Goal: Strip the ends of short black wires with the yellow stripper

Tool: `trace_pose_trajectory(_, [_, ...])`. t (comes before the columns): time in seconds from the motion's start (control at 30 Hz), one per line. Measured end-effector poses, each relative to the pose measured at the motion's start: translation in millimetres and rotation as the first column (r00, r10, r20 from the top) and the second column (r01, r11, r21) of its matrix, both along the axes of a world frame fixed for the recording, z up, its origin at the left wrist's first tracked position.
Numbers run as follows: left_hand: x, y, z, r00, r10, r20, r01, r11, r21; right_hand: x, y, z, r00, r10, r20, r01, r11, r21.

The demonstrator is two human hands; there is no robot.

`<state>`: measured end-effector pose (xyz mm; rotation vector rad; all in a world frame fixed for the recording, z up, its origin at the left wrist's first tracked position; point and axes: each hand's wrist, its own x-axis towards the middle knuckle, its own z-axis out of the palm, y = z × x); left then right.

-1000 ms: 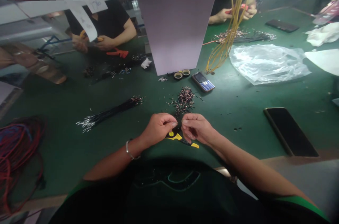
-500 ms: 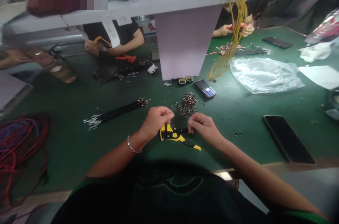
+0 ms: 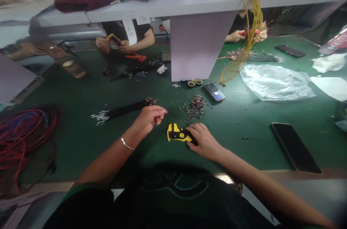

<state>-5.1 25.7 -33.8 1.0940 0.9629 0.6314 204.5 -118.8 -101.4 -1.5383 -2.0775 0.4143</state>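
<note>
Two bare hands work at a green bench mat (image 3: 238,124): the left hand (image 3: 148,120) pinches narrowly at 11 o'clock, nothing visible held, while the right hand (image 3: 204,140) curls over a yellow-and-black wire stripper (image 3: 177,133) at 12 o'clock, its firmness unclear. A small heap of copper-tipped wire pieces (image 3: 194,107) lies just beyond, within easy reach.

My right hand (image 3: 204,141) rests on the wire stripper (image 3: 179,134) on the desk (image 3: 238,149), with a heap of small terminals (image 3: 194,107) just beyond it. A wire bundle (image 3: 121,111) lies to my left, a smartphone (image 3: 294,147) to my right, and what looks like coiled cable (image 3: 21,142) further left.
</note>
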Motion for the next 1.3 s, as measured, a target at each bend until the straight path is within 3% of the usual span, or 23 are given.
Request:
trace_pose_trajectory(0.1, [-9, -2, 3.5, 0.999, 0.042, 0.004, -0.042, 0.998, -0.041, 5, 5, 0.3, 0.981, -0.04, -0.19, 0.038, 0.999, -0.013])
trace_pose_trajectory(0.17, [-10, -4, 6.8, 0.998, 0.066, -0.001, -0.066, 0.997, -0.044, 11, 7, 4.7, 0.915, -0.097, -0.391, 0.051, 0.991, -0.127])
trace_pose_trajectory(0.2, [-10, -5, 8.6, 0.997, 0.075, -0.001, -0.075, 0.996, -0.038, 14, 8, 8.1, 0.85, -0.152, -0.505, 0.047, 0.976, -0.214])
trace_pose_trajectory(0.27, [-7, -8, 12.8, 0.997, 0.076, 0.004, -0.076, 0.997, -0.023, 21, 9, 16.2, 0.641, -0.29, -0.711, 0.017, 0.931, -0.364])
trace_pose_trajectory(0.37, [1, -13, 19.8, 0.998, 0.056, 0.016, -0.056, 0.998, -0.003, 25, 11, 28.3, 0.315, -0.388, -0.866, -0.029, 0.908, -0.417])
trace_pose_trajectory(0.47, [11, -16, 25.5, 0.999, 0.016, 0.033, -0.017, 0.999, 0.03, 24, 10, 34.6, 0.204, -0.384, -0.901, -0.061, 0.913, -0.403])
trace_pose_trajectory(0.87, [28, -18, 22.1, 0.997, -0.04, -0.073, 0.059, 0.958, 0.28, 23, -2, 18.4, 0.384, -0.309, -0.87, -0.042, 0.935, -0.351])
trace_pose_trajectory(1.07, [29, -19, 19.5, 0.984, -0.031, -0.174, 0.108, 0.885, 0.453, 23, -4, 28.8, 0.584, -0.284, -0.761, -0.061, 0.919, -0.389])
trace_pose_trajectory(1.2, [30, -16, 20.5, 0.981, -0.073, -0.177, 0.159, 0.824, 0.543, 25, 2, 33.8, 0.55, -0.342, -0.761, -0.099, 0.879, -0.467])
trace_pose_trajectory(1.3, [31, -13, 18.3, 0.986, -0.083, -0.146, 0.147, 0.848, 0.509, 24, 4, 34.5, 0.473, -0.396, -0.787, -0.125, 0.854, -0.505])
